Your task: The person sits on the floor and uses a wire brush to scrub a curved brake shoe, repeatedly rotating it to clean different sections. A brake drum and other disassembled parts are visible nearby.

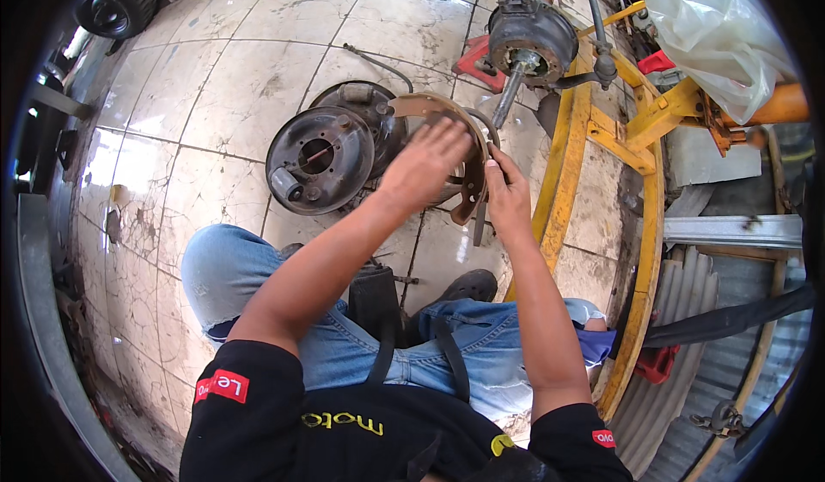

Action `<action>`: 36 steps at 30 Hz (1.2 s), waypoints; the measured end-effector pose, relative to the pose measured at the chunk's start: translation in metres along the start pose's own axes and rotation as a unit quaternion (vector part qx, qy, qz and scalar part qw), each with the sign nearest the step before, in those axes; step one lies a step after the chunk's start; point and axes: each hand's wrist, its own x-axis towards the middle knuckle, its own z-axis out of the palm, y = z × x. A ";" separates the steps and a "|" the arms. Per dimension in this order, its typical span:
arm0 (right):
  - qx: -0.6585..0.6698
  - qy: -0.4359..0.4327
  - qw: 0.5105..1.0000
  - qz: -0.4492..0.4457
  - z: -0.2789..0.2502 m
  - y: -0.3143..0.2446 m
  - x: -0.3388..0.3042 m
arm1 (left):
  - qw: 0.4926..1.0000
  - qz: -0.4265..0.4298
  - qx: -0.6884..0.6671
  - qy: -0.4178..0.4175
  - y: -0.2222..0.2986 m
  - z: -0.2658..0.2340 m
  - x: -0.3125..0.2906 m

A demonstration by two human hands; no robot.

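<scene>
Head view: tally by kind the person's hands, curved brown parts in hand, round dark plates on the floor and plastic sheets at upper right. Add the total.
Hands: 2 (left hand, right hand)
Curved brown part: 1
Round dark plates: 2 (front plate, overlapped rear plate)
Translucent plastic sheet: 1
Total: 6

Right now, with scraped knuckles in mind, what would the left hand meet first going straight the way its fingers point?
The left hand would probably meet the curved brown brake shoe first; depth is unclear, so it may already touch it.
</scene>
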 end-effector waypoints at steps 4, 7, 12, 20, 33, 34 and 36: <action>-0.003 -0.002 1.000 0.006 0.001 -0.001 0.000 | 0.999 -0.047 0.011 0.008 -0.020 -0.005 0.003; -0.007 0.010 1.000 -0.008 0.000 0.008 0.001 | 0.999 -0.026 -0.005 0.023 -0.014 -0.004 0.002; -0.009 0.002 1.000 0.000 0.001 0.002 0.002 | 0.999 -0.020 0.024 0.010 -0.019 -0.003 0.005; -0.015 0.001 1.000 0.000 -0.001 0.006 0.003 | 1.000 0.000 0.027 0.002 -0.012 -0.004 0.004; 0.005 0.010 1.000 -0.008 0.001 0.005 0.001 | 0.998 0.052 0.031 -0.011 -0.012 0.001 -0.007; 0.007 0.010 1.000 -0.007 0.001 0.006 0.001 | 0.995 0.095 -0.021 -0.035 -0.004 0.005 -0.010; 0.007 0.005 1.000 0.009 0.001 0.003 0.001 | 0.992 0.111 -0.021 -0.050 0.002 0.004 -0.015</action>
